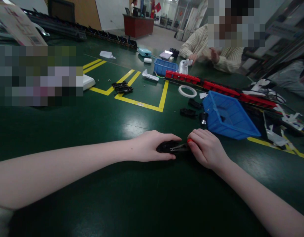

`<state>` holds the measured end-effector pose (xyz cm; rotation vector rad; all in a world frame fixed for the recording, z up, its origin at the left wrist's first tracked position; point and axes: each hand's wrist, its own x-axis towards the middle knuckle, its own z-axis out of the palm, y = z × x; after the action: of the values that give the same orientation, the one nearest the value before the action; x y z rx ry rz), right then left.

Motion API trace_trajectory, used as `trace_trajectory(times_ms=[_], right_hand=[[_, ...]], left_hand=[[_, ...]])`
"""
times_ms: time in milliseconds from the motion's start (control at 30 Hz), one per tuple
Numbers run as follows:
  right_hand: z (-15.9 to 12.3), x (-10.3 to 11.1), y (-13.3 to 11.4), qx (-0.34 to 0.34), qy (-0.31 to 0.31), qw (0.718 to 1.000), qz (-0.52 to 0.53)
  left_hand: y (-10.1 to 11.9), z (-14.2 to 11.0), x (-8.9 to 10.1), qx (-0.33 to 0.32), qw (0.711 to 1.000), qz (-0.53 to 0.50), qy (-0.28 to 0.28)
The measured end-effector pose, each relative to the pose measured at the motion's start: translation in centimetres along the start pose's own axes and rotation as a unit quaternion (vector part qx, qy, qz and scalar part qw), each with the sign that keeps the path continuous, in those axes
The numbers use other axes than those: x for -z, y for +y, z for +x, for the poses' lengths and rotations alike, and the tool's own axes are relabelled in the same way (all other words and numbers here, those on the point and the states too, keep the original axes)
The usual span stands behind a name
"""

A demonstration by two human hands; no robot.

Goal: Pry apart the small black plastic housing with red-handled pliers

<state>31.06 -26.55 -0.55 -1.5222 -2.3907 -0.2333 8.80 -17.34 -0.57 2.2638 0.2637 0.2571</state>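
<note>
My left hand (152, 144) is closed around a black plastic part (165, 146), thumb on the near side and fingers on the far side. My right hand (207, 148) grips red-handled pliers (180, 147), most of the handle hidden in the fist. The metal jaws point left and meet the right end of the black part; whether they pinch it I cannot tell. Just beyond the right hand lie two more black plastic parts (188, 113) and a black cylinder with a silver band (203, 119).
A blue bin (230, 113) stands right of the hands, tilted in view. Behind it runs a row of red strips (221, 88). A roll of white tape (187, 91), several black parts (122, 87) and a smaller blue basket (166, 66) lie farther back. A person (230, 59) sits across the table.
</note>
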Motion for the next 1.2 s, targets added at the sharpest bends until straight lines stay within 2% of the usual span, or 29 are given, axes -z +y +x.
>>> trace_trajectory(times_ms=[467,933,1200], right_hand=[[-0.1,0.2,0.6,0.003,0.009,0.999,-0.045],[0.0,0.1,-0.5,0.012,0.046,0.994,-0.099],[0.0,0.1,-0.3,0.022,0.055,0.994,-0.095]], left_hand=[[0.4,0.2,0.2,0.032,0.999,-0.036,-0.010],[0.0,0.1,0.0,0.004,1.000,-0.006,-0.005],[0.1,0.1,0.0,0.010,1.000,-0.018,-0.007]])
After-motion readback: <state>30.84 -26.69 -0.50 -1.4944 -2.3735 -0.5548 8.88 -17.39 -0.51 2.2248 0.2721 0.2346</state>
